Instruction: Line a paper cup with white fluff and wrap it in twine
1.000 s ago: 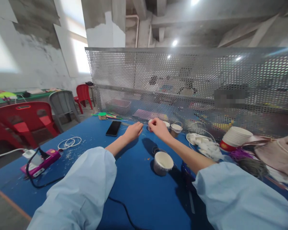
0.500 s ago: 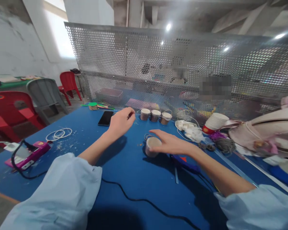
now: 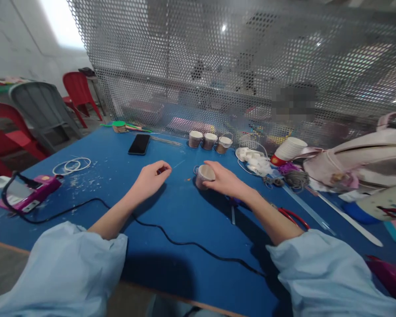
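My right hand (image 3: 226, 179) is closed around the right side of a small cup (image 3: 203, 179), thumb and fingers at its rim. The cup stands upright on the blue table and looks wrapped in brownish cord, with a thin loop at its left side. To the left, my left hand (image 3: 151, 179) hovers low over the table with fingers curled into a pinch. What they hold, if anything, cannot be made out. A faint thin strand (image 3: 178, 164) shows just beyond those fingertips. Partly hidden behind my right forearm lies a dark blue tool (image 3: 234, 201).
Three similar cups (image 3: 210, 141) line the mesh partition (image 3: 171, 79). At left are a phone (image 3: 139, 144), a white cord coil (image 3: 71, 166) and a purple power strip (image 3: 36, 190). Stacked paper cups (image 3: 288, 151), grey yarn (image 3: 297, 179) and a pink bag (image 3: 356, 158) fill the right. A black cable (image 3: 185, 243) crosses in front.
The view has tipped downward. My left hand has come back from near the phone and lower to the table. My right hand has settled more firmly around the cup.
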Available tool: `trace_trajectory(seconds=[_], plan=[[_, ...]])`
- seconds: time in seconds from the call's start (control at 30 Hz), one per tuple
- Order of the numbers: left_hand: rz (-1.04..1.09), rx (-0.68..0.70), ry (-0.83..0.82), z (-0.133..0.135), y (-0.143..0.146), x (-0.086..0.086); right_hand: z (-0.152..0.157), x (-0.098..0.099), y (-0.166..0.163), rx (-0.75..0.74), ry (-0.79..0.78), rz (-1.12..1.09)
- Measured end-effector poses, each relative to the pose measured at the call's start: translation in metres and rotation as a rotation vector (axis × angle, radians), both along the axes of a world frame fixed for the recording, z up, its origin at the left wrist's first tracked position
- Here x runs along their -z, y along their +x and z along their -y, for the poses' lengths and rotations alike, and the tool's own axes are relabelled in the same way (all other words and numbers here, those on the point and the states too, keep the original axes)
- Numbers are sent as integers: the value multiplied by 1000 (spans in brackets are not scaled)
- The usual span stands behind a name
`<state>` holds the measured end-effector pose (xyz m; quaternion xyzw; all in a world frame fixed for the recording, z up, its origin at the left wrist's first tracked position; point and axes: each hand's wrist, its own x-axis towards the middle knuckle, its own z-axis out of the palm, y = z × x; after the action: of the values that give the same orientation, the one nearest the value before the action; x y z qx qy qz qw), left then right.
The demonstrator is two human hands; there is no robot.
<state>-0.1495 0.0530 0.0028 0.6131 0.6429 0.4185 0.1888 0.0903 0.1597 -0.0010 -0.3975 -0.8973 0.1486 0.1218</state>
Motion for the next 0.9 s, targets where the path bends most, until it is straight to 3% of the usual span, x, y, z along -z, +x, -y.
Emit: trace_trajectory(seconds=[0.23, 0.5, 0.67, 0.9], plan=[[-117, 10, 1, 2, 2, 14, -31, -3, 13, 171, 95, -66], [-163, -41, 71, 4, 2, 20, -4, 8, -22, -18, 76, -97], [-186, -64, 120, 5, 3, 23, -5, 15, -26, -5, 58, -134], [-313, 29, 168, 9, 8, 27, -8, 17, -22, 50, 59, -232]])
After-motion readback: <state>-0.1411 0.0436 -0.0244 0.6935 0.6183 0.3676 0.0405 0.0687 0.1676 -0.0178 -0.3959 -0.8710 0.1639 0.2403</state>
